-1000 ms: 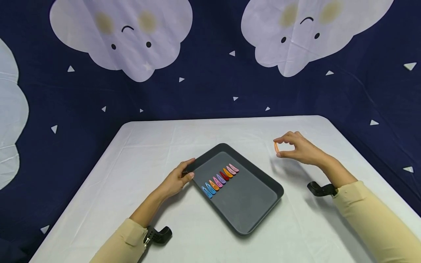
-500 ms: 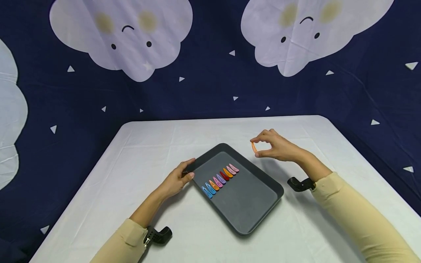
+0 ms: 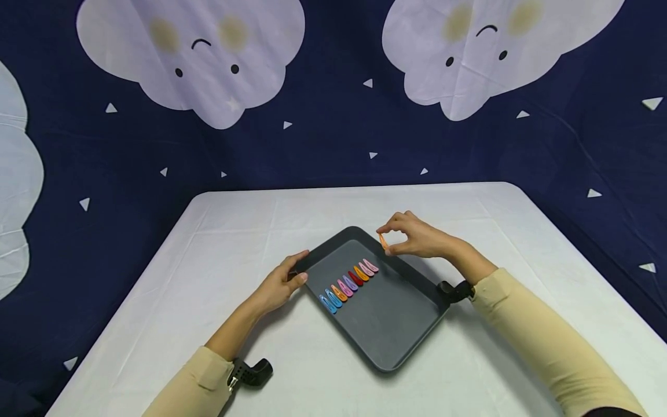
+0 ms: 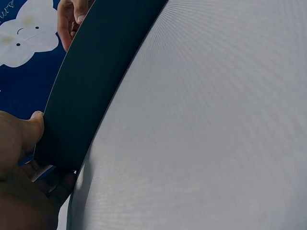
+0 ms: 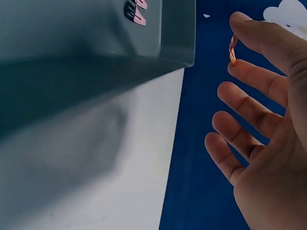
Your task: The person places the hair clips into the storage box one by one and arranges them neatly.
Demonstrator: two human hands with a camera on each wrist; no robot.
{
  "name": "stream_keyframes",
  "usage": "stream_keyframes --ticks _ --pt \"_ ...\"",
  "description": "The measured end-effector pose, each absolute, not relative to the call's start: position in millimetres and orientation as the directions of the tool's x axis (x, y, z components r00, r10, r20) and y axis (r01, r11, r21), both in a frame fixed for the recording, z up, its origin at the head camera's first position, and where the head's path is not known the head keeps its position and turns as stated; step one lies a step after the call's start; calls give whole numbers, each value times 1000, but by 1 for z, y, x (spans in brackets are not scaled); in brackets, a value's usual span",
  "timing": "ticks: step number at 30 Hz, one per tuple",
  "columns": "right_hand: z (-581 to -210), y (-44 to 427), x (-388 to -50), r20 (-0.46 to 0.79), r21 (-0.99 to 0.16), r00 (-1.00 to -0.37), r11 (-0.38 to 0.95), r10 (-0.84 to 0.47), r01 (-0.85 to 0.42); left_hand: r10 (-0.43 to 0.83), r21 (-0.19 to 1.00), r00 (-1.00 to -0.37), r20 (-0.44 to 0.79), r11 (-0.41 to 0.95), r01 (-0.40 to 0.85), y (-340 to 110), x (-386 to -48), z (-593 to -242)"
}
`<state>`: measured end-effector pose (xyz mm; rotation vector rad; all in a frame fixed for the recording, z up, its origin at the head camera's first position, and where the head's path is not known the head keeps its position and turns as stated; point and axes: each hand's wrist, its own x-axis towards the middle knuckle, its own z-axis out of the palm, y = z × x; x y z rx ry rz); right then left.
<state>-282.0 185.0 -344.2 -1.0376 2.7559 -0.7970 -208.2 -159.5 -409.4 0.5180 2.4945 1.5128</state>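
A dark grey tray (image 3: 401,313) lies angled on the white table. My left hand (image 3: 277,286) grips its left corner, thumb over the rim and fingers beneath, as the left wrist view (image 4: 29,158) also shows. Several snap hair clips (image 3: 345,288) in blue, orange, pink, purple and red form a diagonal row inside the tray. My right hand (image 3: 419,236) pinches an orange hair clip (image 3: 383,241) by its ends between thumb and index finger, above the tray's far right rim. In the right wrist view that orange clip (image 5: 232,50) stands apart from the tray, the other fingers spread.
White cloth covers the table (image 3: 250,231). Behind it hangs a dark blue curtain (image 3: 333,150) with clouds and small triangles. A black wrist camera sits on the left wrist (image 3: 252,373) and another on the right wrist (image 3: 453,291), close to the tray's right corner.
My right hand has moved left with the orange hair clip, from beside the tray to over its far right rim. The left hand, tray and row of clips have stayed put.
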Motion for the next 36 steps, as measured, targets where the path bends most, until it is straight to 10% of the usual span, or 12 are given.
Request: stream_keyframes --ticks 36 --pt "-378 166 -289 -48 -393 -719 675 -694 -625 379 868 -924 43 444 222 -158 -207 -408"
